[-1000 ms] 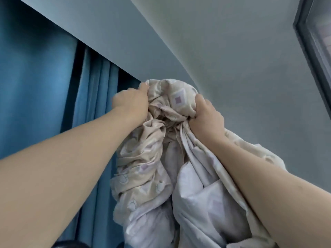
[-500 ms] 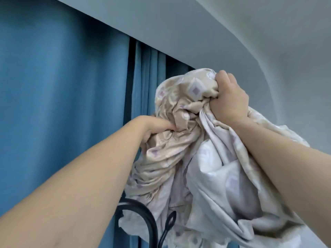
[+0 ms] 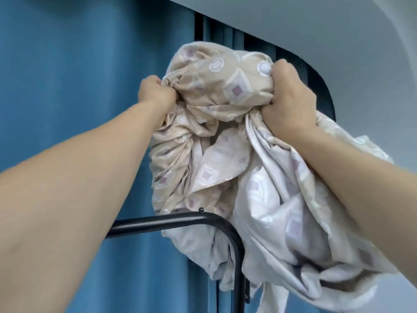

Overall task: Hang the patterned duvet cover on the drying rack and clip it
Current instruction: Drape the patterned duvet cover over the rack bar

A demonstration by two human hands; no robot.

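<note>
Two bare forearms reach up and away from the near edge. Left hand [image 3: 155, 92] fists a fold at the bundle's left side, fingers curled tight into cloth. Right hand [image 3: 291, 102] grips the upper right of the bundle, fingers curled round a gathered neck of fabric, thumb side buried in cloth.

Duvet cover [image 3: 216, 141]: bunched, heavily creased, beige face with white rings and pale squares with mauve centres; paler reverse side shows on the lower right folds. Held up in the air between both hands, long axis running top to bottom, bulk hanging down and right, tail ends dangling low.

Drying rack [image 3: 171, 222]: black tube bar, runs left to right then bends down at a rounded corner; the cloth's lower part hangs just behind and beside that corner.

Far: blue curtain [image 3: 79, 109] on left, grey ceiling [image 3: 316, 30] upper right.

Versus half a second ago: left hand is higher, gripping nearer the top; more of the rack bar shows.
</note>
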